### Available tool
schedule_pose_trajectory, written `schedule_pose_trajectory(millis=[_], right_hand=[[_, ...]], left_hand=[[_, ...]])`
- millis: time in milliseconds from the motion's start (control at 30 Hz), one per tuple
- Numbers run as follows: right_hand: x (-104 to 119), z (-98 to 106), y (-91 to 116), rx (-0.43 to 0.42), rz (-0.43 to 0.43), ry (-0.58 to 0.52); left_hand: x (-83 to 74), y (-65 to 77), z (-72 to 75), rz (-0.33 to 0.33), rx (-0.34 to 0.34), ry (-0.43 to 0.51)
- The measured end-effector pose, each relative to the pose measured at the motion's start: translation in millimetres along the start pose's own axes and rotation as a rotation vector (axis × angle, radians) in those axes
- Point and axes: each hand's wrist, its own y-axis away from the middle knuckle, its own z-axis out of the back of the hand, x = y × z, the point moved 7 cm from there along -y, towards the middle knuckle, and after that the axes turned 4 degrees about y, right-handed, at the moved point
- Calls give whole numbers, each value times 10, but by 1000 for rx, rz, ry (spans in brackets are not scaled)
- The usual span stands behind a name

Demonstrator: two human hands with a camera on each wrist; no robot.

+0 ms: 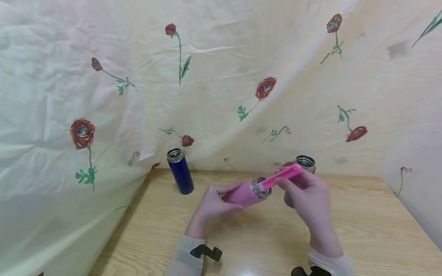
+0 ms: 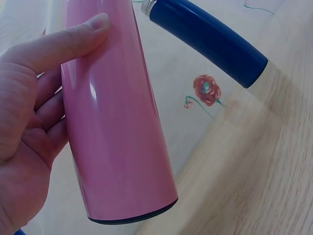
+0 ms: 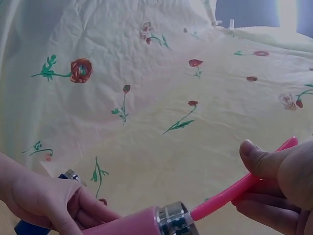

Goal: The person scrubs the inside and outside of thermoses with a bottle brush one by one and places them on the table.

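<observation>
A pink thermos bottle (image 1: 241, 194), lidless with a bare steel neck, is held tilted above the table by my left hand (image 1: 215, 203). In the left wrist view, the thumb lies along the pink thermos bottle (image 2: 117, 127) and the fingers curl behind it. Between thumb and fingers, my right hand (image 1: 312, 195) pinches a long pink handle (image 1: 283, 175). The pale far end of that handle goes into the bottle's mouth, so whatever it carries is hidden inside. The right wrist view shows the pink handle (image 3: 225, 193) slanting down to the steel neck (image 3: 176, 218).
A dark blue thermos bottle (image 1: 181, 174), uncapped, stands at the back left of the wooden table (image 1: 373, 226). Behind my right hand stands a grey thermos bottle (image 1: 289, 201), also uncapped and partly covered. Flowered cloth (image 1: 214, 103) hangs along the back and left.
</observation>
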Motion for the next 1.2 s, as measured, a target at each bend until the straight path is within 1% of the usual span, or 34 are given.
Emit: schedule_pose_trajectory(millis=[100, 300, 367, 500, 700, 867, 1000, 1200], right_hand=[[13, 74, 11, -41, -14, -41], [45, 274, 27, -122, -30, -321], [54, 332, 34, -141, -20, -378], [88, 412, 53, -155, -1, -413], [161, 516, 84, -184, 69, -441], [182, 603, 108, -225, 109, -520], [185, 652, 114, -250, 111, -563], [185, 690, 118, -283, 90, -565]], left_hand=[[11, 4, 6, 10, -6, -14], [22, 9, 32, 2, -18, -29], [22, 13, 38, 3, -16, -24], [12, 16, 44, -2, 10, -26], [26, 29, 49, -22, 36, -27], [28, 32, 63, -30, 45, -21], [17, 37, 85, -36, 35, -25], [13, 36, 102, -48, 37, -30]])
